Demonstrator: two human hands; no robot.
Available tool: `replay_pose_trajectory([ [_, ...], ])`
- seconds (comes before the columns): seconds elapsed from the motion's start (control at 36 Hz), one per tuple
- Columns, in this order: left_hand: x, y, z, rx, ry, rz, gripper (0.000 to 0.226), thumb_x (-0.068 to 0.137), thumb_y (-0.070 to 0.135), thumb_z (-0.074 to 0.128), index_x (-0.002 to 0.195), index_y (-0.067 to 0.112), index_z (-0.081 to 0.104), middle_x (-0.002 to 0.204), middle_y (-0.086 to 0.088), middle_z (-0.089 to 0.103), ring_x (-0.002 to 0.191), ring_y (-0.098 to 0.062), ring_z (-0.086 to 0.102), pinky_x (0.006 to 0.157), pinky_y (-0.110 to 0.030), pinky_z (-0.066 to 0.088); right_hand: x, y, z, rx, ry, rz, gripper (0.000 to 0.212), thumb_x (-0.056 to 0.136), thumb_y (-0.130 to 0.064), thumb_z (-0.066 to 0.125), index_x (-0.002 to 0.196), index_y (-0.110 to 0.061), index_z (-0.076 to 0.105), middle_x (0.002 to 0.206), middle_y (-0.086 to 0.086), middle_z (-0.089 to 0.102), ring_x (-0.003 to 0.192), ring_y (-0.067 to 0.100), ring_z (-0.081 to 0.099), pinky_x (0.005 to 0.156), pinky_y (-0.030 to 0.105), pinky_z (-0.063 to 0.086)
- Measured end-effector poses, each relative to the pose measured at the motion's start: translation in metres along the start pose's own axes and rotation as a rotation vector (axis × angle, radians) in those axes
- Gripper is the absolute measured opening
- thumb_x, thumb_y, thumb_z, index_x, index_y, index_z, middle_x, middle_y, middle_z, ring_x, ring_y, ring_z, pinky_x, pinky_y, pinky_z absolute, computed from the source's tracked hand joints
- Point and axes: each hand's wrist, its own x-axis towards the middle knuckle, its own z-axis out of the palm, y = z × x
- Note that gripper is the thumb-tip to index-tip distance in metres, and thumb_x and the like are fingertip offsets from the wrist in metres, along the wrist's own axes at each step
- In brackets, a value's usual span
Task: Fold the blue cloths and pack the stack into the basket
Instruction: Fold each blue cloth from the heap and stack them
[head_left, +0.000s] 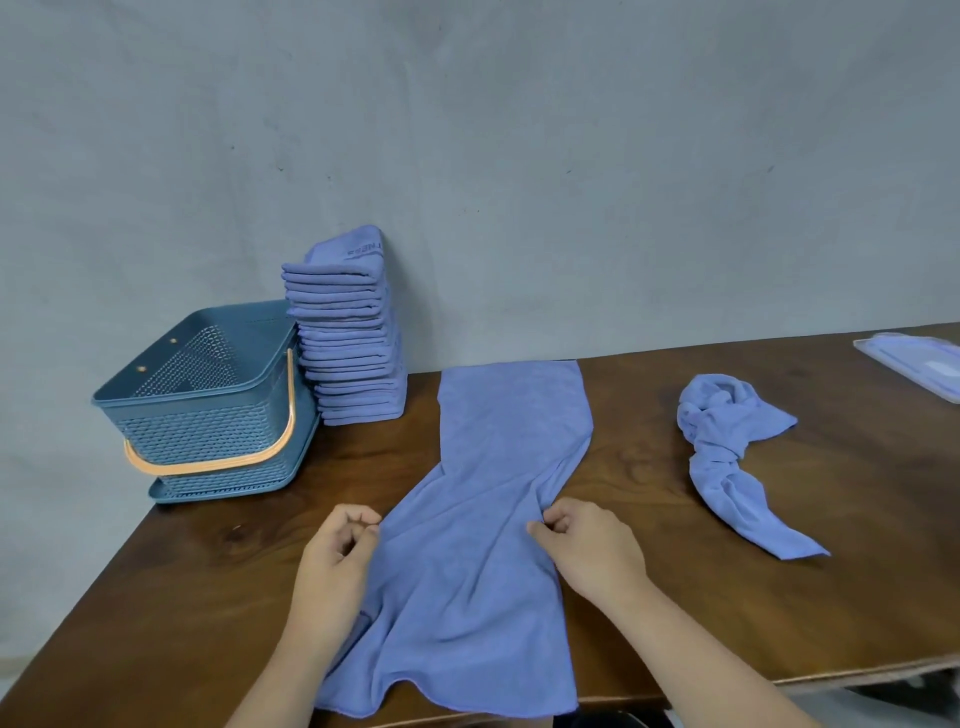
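A grey wall (519, 130) fills the view from 9 through 12 to 3 o'clock, and a dark wooden table (779, 571) takes up the lower half. A spread cloth (483, 519) lies lengthwise on the table from the centre down to 6 o'clock, its near end rumpled at the table's edge. The blue basket (218, 431) stands at 9 o'clock with its orange handle lowered. Just beside it, toward the centre, a tall stack of folded cloths (353, 353) rises against the wall. A twisted cloth (727, 457) lies at 4 o'clock, and a clear lid (914, 364) at 3 o'clock. The left hand (337, 566) pinches the spread cloth's left edge; the right hand (587, 551) pinches its gathered right edge.
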Motion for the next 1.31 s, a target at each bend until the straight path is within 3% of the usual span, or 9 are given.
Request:
replay_pose_trajectory([
  [0.25,-0.009,0.009,-0.001,0.189,0.291,-0.024,0.017,0.096,0.011,0.061,0.084,0.023,0.064,0.073,0.001,0.064,0.069,-0.023,0.057,0.064,-0.038,0.043,-0.017,0.024,-0.021,0.536,0.066,0.048,0.032,0.094,-0.014,0.066,0.077,-0.005,0.042,0.062,0.010,0.049,0.058,0.023,0.057,0.058,0.039,0.055],
  [0.44,-0.012,0.007,0.006,0.610,0.146,0.004,0.017,0.092,0.017,0.057,0.076,0.023,0.057,0.060,0.008,0.060,0.058,-0.020,0.057,0.051,-0.035,0.040,-0.034,0.031,-0.027,0.362,0.048,-0.029,0.015,0.091,-0.014,0.067,0.087,-0.022,0.055,0.057,-0.007,0.051,0.051,0.007,0.041,0.050,0.026,0.034],
  [0.58,-0.010,0.004,0.003,0.611,0.121,0.018,0.018,0.094,0.018,0.059,0.078,0.025,0.058,0.060,0.005,0.058,0.057,-0.017,0.057,0.052,-0.037,0.043,-0.038,0.030,-0.020,0.154,0.072,-0.079,0.039,0.090,-0.022,0.065,0.115,-0.046,0.049,0.059,-0.007,0.054,0.049,0.012,0.050,0.045,0.025,0.036],
  [0.69,-0.005,-0.002,-0.009,0.555,-0.020,0.009,0.018,0.095,0.014,0.061,0.092,0.031,0.064,0.068,0.002,0.060,0.061,-0.016,0.057,0.061,-0.042,0.050,-0.044,0.037,-0.018,-0.048,0.172,-0.082,0.051,0.091,-0.028,0.066,0.124,-0.055,0.038,0.065,-0.010,0.056,0.055,0.011,0.058,0.048,0.033,0.050],
  [0.83,-0.012,0.005,-0.037,0.429,-0.151,0.143,0.027,0.096,0.007,0.070,0.098,0.033,0.069,0.086,0.003,0.064,0.076,-0.017,0.060,0.067,-0.025,0.051,-0.049,0.047,-0.019,0.130,0.281,-0.262,0.032,0.091,-0.020,0.078,0.093,-0.040,0.054,0.066,-0.007,0.045,0.063,0.016,0.052,0.053,0.031,0.047],
  [0.94,-0.033,0.019,-0.054,0.381,-0.393,0.278,0.017,0.094,0.006,0.071,0.096,0.023,0.073,0.092,-0.002,0.064,0.085,-0.022,0.062,0.077,-0.038,0.051,-0.061,0.045,-0.024,0.310,0.027,-0.438,0.023,0.087,-0.021,0.085,0.082,-0.032,0.065,0.070,-0.004,0.053,0.070,0.018,0.055,0.072,0.038,0.051],
  [1.08,-0.045,0.028,-0.068,0.573,-0.725,0.286,0.017,0.089,0.023,0.082,0.096,0.037,0.076,0.103,0.011,0.069,0.103,-0.016,0.063,0.091,-0.031,0.049,-0.070,0.041,-0.028,0.042,-0.257,-0.656,0.018,0.082,-0.057,0.083,0.085,-0.043,0.073,0.092,-0.017,0.063,0.098,0.012,0.058,0.093,0.034,0.042],
  [1.19,-0.049,0.029,-0.075,0.652,-0.787,0.269,0.037,0.080,0.053,0.088,0.110,0.041,0.072,0.121,0.018,0.061,0.120,-0.007,0.053,0.100,-0.018,0.041,-0.069,0.040,-0.031,-0.112,-0.332,-0.743,0.046,0.075,-0.078,0.078,0.109,-0.049,0.067,0.115,-0.026,0.053,0.119,0.004,0.049,0.105,0.030,0.035],
  [1.31,-0.049,0.031,-0.075,0.686,-0.790,0.337,0.034,0.080,0.061,0.085,0.106,0.043,0.073,0.119,0.022,0.061,0.116,-0.005,0.052,0.098,-0.018,0.042,-0.072,0.041,-0.029,-0.077,-0.293,-0.756,0.036,0.080,-0.072,0.079,0.104,-0.047,0.072,0.115,-0.026,0.057,0.117,0.005,0.054,0.103,0.032,0.038],
])
